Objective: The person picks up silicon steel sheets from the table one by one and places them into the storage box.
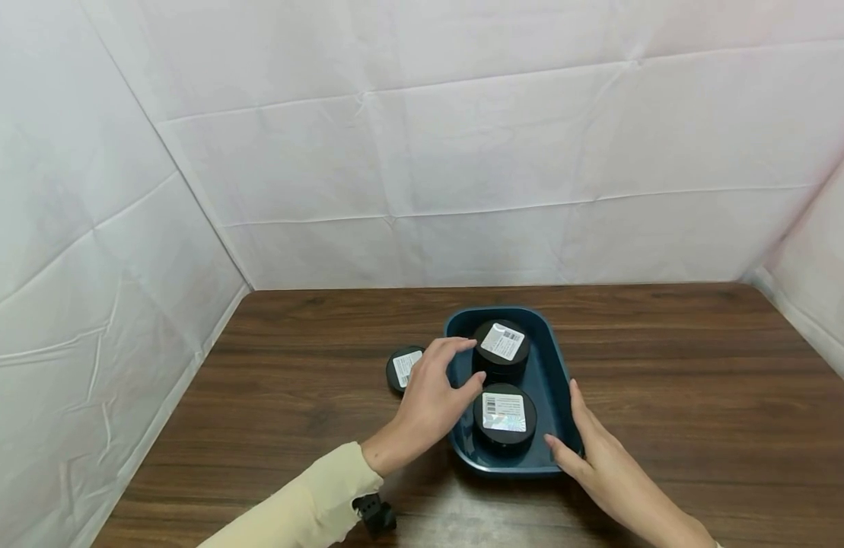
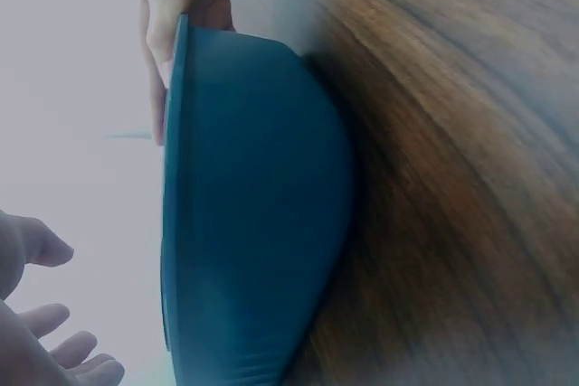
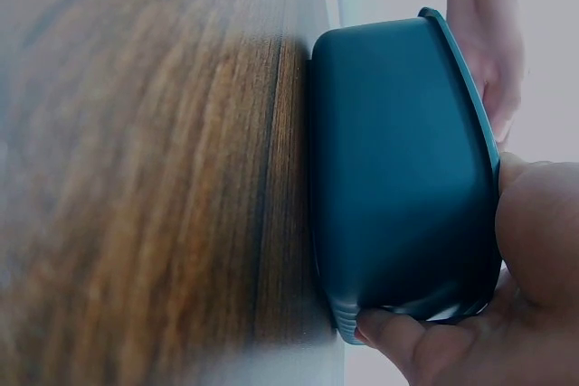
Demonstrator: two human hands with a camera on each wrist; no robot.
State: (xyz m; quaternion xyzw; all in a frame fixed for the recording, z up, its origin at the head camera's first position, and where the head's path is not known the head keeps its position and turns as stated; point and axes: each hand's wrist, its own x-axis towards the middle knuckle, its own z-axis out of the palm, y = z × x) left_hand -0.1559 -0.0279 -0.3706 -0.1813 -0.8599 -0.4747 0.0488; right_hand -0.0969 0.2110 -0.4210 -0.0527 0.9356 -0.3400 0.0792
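A dark blue rectangular tray [image 1: 552, 380] with raised walls stands on the table. Inside it are a black round container [image 1: 501, 346] at the back and another black round container [image 1: 505, 417] at the front, both with white barcode labels on top. My left hand [image 1: 431, 392] hovers over the tray's left rim, thumb and fingers spread apart beside the containers, holding nothing. At the right front corner, my right hand [image 1: 600, 460] grips the tray, its thumb over the rim and its fingers along the outer wall, as the tray side [image 3: 398, 160] in the right wrist view shows.
Left of the tray lies a third black round container [image 1: 399, 371] with a white label, partly hidden by my left hand. The brown wood-grain table [image 1: 702, 380] meets white sheet walls [image 1: 476, 152] at the back and sides.
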